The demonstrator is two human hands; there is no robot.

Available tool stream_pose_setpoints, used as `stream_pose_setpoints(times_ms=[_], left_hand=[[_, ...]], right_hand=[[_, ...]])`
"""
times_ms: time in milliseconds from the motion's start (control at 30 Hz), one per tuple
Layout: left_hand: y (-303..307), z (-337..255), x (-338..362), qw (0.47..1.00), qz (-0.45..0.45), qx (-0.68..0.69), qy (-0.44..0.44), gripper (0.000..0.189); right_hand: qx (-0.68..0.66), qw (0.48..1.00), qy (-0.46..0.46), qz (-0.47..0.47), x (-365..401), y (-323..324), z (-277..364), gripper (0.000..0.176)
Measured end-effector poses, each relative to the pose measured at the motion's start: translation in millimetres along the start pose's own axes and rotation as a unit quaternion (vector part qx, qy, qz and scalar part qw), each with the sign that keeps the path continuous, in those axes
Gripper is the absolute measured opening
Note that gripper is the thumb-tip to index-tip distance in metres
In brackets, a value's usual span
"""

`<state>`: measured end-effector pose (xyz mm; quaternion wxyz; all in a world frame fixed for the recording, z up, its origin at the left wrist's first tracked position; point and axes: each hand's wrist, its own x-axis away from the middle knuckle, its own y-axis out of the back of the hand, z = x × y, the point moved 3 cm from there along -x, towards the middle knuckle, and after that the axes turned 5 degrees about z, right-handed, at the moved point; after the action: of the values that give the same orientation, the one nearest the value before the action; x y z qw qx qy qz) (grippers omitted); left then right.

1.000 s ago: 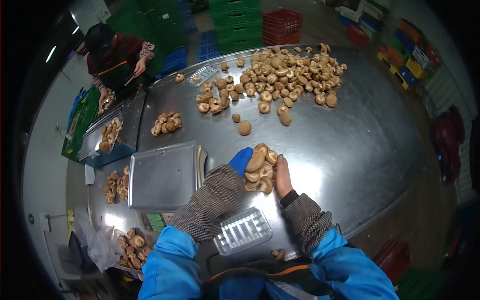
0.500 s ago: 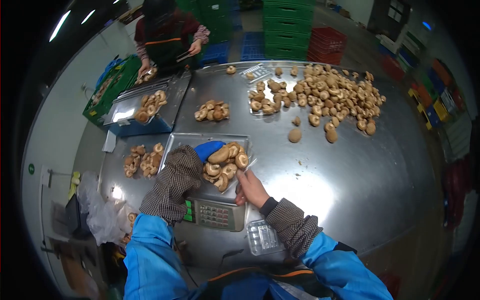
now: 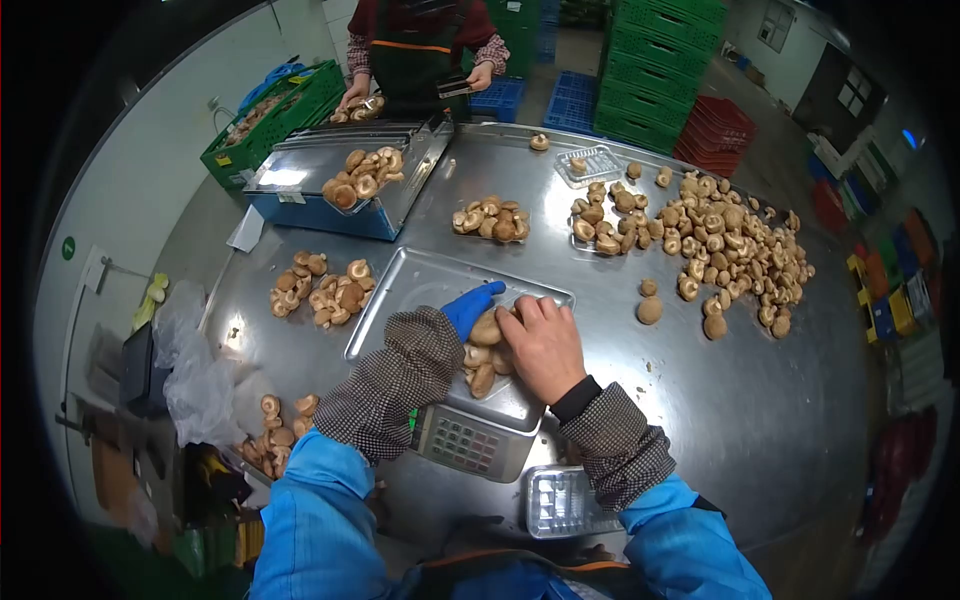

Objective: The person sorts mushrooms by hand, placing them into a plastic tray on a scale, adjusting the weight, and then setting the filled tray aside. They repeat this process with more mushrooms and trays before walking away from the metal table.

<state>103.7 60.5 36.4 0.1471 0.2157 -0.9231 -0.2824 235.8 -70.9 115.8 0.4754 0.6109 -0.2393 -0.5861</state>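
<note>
A heap of brown shiitake mushrooms (image 3: 482, 368) sits on the metal pan (image 3: 392, 300) of a digital scale (image 3: 465, 442). My left hand (image 3: 472, 308), in a blue glove, curls around the far left side of the heap. Bare, my right hand (image 3: 545, 345) covers the heap from the right, fingers bent over the mushrooms at the top. Both hands are closed on them, and much of the heap is hidden underneath. A clear plastic tray (image 3: 565, 503) lies on the metal table near my right forearm.
Loose mushrooms (image 3: 735, 245) spread over the table's right. Filled portions (image 3: 490, 220) stand beyond the scale, others (image 3: 340, 292) left of it. Across the table, a person (image 3: 425, 50) holds mushrooms beside a wrapping machine (image 3: 330, 215). Green crates (image 3: 655, 75) are stacked behind.
My right hand has moved from the tray's near right edge up onto the mushrooms. My left hand stays at the heap. The view has shifted, and the other person remains at the machine.
</note>
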Motion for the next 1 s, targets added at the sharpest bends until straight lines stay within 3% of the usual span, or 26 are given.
stream_pose_setpoints(times_ms=[100, 167, 233, 300, 400, 500, 633, 767, 900, 1000], left_hand=[[-3.0, 7.3, 2.9, 0.983, -0.071, 0.166, 0.030, 0.082], [-9.3, 7.2, 8.2, 0.971, -0.128, 0.199, 0.042, 0.082], [-8.5, -33.5, 26.0, 0.976, -0.175, 0.124, 0.038, 0.082], [-19.1, -44.4, 33.2, 0.978, -0.200, 0.036, 0.043, 0.091], [-29.8, -77.9, 40.8, 0.972, -0.199, -0.093, 0.083, 0.101], [-34.7, -89.5, 37.4, 0.969, -0.151, -0.169, 0.095, 0.097], [-30.7, -67.5, 34.6, 0.972, -0.140, -0.187, 0.038, 0.094], [-29.7, -62.5, 34.1, 0.969, -0.136, -0.206, -0.030, 0.094], [-23.2, -61.9, 31.7, 0.966, -0.138, -0.217, -0.026, 0.097], [-19.2, -64.9, 32.4, 0.969, -0.144, -0.199, -0.037, 0.096]], right_hand=[[-0.055, 0.998, -0.009, -0.035, 5.2, 11.4, 0.7, 0.031], [-0.079, 0.991, -0.066, -0.082, 17.6, 22.7, -7.1, 0.031], [-0.085, 0.979, -0.115, -0.148, 34.4, 27.6, -27.4, 0.033], [-0.073, 0.968, -0.203, -0.131, 50.3, 26.9, -49.1, 0.032], [-0.054, 0.970, -0.206, -0.115, 66.4, -0.4, -66.7, 0.032], [-0.084, 0.983, -0.162, -0.025, 68.4, -16.7, -44.9, 0.043], [-0.247, 0.910, -0.333, 0.020, 72.1, -14.2, -59.7, 0.049], [-0.235, 0.947, -0.217, 0.022, 66.1, -25.5, -61.5, 0.037], [-0.243, 0.931, -0.264, 0.068, 59.1, -26.1, -58.9, 0.036], [-0.242, 0.933, -0.264, 0.045, 60.6, -27.0, -61.1, 0.039]])
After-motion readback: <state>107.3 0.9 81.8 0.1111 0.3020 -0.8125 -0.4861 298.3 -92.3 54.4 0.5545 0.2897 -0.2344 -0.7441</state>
